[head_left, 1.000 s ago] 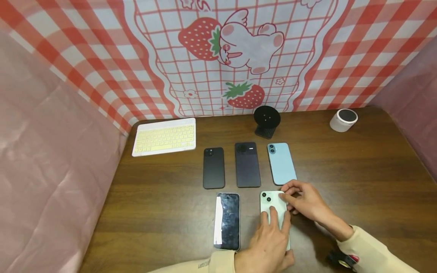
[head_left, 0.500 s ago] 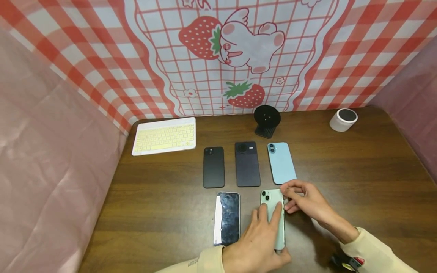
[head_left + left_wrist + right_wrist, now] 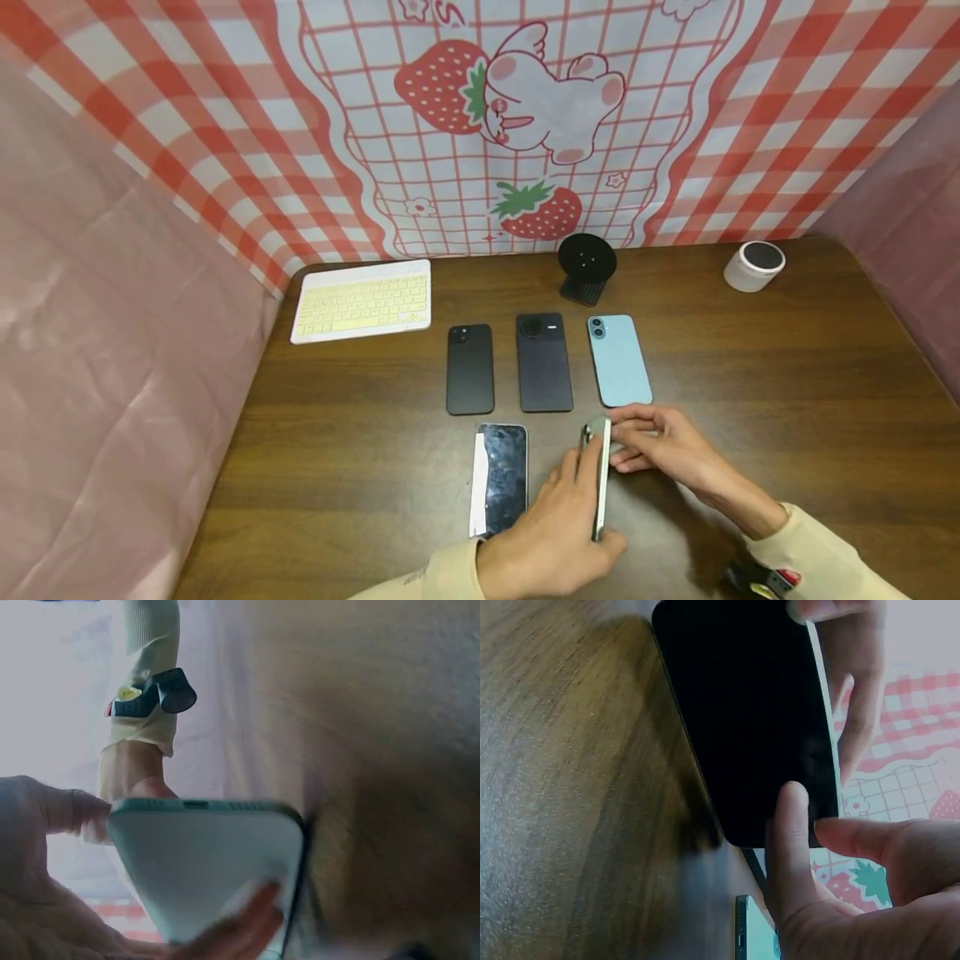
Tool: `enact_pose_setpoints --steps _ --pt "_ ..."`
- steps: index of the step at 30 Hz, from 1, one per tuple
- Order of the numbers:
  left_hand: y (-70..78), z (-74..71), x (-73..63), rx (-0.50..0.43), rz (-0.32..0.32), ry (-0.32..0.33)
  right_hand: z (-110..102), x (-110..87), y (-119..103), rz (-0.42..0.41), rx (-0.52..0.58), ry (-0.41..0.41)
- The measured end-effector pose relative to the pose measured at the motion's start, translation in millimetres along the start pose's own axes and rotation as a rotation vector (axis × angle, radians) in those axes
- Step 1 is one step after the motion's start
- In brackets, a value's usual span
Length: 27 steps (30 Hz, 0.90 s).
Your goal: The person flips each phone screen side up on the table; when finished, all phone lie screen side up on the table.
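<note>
A pale green smartphone [image 3: 603, 483] stands tilted on its long left edge, its right side raised off the table. My left hand [image 3: 551, 533] holds it, fingers on the back and thumb at the lower end, as the left wrist view shows the phone's back [image 3: 202, 859]. At the top corner my right hand [image 3: 667, 450] pinches it; in the right wrist view one finger touches the dark screen [image 3: 742, 720] and another digit is at the edge. Left of it lies a phone with a glossy dark screen and white strip [image 3: 504, 479], partly behind my left hand.
Beyond the hands a black phone [image 3: 470, 371], a dark blue-grey phone [image 3: 544, 367] and a light blue phone [image 3: 622, 362] lie backs up. Farther back are a white keyboard [image 3: 363, 302], a black round stand [image 3: 587, 262] and a white cylinder [image 3: 753, 267]. A checked cloth [image 3: 697, 167] hangs behind.
The pale green phone has gone from lying back up to tilted on its left edge, shifting slightly left. Both hands have moved left with it. The other phones have stayed put.
</note>
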<state>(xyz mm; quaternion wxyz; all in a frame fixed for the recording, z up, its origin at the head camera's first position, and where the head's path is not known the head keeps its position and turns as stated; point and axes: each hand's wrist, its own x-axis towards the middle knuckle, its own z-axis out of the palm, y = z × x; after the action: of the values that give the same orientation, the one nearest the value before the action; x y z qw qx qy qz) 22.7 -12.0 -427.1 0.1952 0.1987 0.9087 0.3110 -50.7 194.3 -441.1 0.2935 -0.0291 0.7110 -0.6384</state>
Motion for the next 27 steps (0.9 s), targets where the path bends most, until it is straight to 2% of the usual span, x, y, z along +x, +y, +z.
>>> enact_pose_setpoints --steps 9,13,15,18,22,27 --pt "-11.0 -5.4 3.2 -0.177 0.042 0.093 6.1 0.9 9.4 -0.001 -0.009 -0.007" --pt "-19.1 -8.1 5.7 -0.331 0.072 0.11 8.6 0.4 11.7 0.001 -0.024 0.014" --pt "-23.6 -9.8 7.1 -0.425 0.071 0.105 9.8 0.2 12.7 -0.005 -0.043 0.028" --pt "-28.9 -11.7 8.6 -0.511 0.06 0.104 12.3 0.5 13.8 -0.009 -0.071 0.062" --pt "-33.9 -13.2 10.6 -0.529 0.06 0.12 15.9 0.8 13.7 0.011 -0.119 0.125" --pt "-37.6 -14.8 11.2 -0.522 0.06 0.137 18.2 -0.8 12.8 0.023 -0.258 0.201"
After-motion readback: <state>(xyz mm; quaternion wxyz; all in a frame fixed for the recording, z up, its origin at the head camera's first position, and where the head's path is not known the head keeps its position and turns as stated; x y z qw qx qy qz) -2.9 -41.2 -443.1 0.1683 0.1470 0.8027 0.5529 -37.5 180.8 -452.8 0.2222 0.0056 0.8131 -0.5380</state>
